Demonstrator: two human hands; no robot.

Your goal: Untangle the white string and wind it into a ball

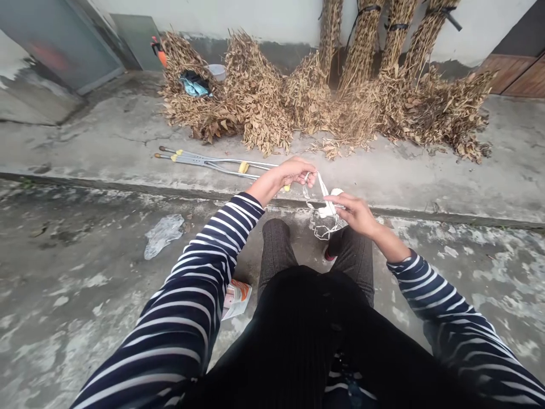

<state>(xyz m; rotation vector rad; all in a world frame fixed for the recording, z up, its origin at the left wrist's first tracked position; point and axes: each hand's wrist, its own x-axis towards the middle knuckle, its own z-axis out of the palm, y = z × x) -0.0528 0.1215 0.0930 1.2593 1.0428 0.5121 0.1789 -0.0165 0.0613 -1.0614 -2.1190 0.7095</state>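
My left hand [296, 172] is closed in a pinch on one end of a white strip [322, 186] held up in front of my knees. My right hand [355, 213] is closed around a small white bundle [331, 209] that the strip runs to. Loose loops of thin white string [323, 230] hang below the bundle. Both arms wear dark sleeves with white stripes. I sit with my dark-trousered knees [276, 238] raised under the hands.
A pair of metal crutches [213, 162] lies on the concrete ledge ahead. Heaps and tied bundles of dried plants [298, 96] stand against the white wall. A crumpled clear plastic bag [162, 233] lies at left, and an orange-white packet [236, 298] sits by my left leg.
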